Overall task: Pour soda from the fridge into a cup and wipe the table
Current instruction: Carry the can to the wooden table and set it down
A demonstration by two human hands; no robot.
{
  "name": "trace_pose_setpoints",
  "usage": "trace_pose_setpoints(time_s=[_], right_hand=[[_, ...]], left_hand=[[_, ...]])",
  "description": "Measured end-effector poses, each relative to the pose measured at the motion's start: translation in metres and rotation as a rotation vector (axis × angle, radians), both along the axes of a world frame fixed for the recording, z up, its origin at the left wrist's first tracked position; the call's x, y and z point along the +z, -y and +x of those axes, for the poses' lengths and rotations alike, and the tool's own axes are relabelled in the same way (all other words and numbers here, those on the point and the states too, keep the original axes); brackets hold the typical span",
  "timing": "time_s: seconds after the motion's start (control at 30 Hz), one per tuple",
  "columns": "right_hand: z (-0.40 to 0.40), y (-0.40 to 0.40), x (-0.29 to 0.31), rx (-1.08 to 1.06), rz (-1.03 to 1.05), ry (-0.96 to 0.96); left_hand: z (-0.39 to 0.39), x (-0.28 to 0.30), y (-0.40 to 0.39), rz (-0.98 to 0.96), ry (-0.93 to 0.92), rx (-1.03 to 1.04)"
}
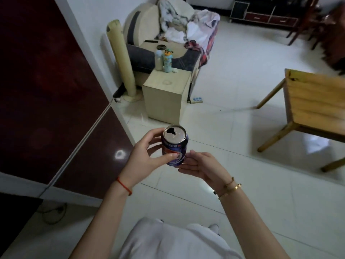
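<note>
A dark blue soda can (175, 144) with an opened silver top is held upright in front of me, above the tiled floor. My left hand (144, 156) grips it, thumb across the front and fingers round the far side. My right hand (197, 166) lies under and beside the can's base with straight fingers, palm up. The dark red fridge (46, 94) stands at my left, its doors closed. A wooden table (315, 101) is at the right. No cup is in view.
A cream box-like side table (166, 92) with two bottles (163, 59) stands ahead, by a cluttered sofa (173, 28) and a tall cream tower fan (121, 57). A power strip (197, 99) lies on the white tiled floor. Dark chairs stand at the far right.
</note>
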State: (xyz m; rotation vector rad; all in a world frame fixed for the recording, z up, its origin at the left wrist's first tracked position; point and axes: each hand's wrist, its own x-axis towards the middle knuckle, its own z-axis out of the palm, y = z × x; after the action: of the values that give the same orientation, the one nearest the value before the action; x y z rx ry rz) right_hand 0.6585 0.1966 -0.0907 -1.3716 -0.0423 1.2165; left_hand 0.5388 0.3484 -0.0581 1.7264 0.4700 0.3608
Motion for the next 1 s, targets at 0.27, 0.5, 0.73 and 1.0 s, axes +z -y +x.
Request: trace_pose_setpoints(time_s=[0.27, 0.5, 0.73, 1.0], right_hand=[[0.062, 0.144, -0.008, -0.211, -0.021, -0.023], [0.115, 0.266, -0.013, -0.39, -0.041, -0.018], [0.153, 0.356, -0.012, -0.59, -0.04, -0.007], [0.194, 0.42, -0.024, -0.782, -0.048, -0.055]], left_hand=[[0.097, -0.012, 0.116, -0.064, -0.028, -0.206], [0.181, -0.021, 0.226, -0.081, -0.037, -0.371], [0.253, -0.02, 0.309, -0.067, -0.045, -0.546], [0.325, -0.023, 0.378, 0.027, -0.054, -0.739]])
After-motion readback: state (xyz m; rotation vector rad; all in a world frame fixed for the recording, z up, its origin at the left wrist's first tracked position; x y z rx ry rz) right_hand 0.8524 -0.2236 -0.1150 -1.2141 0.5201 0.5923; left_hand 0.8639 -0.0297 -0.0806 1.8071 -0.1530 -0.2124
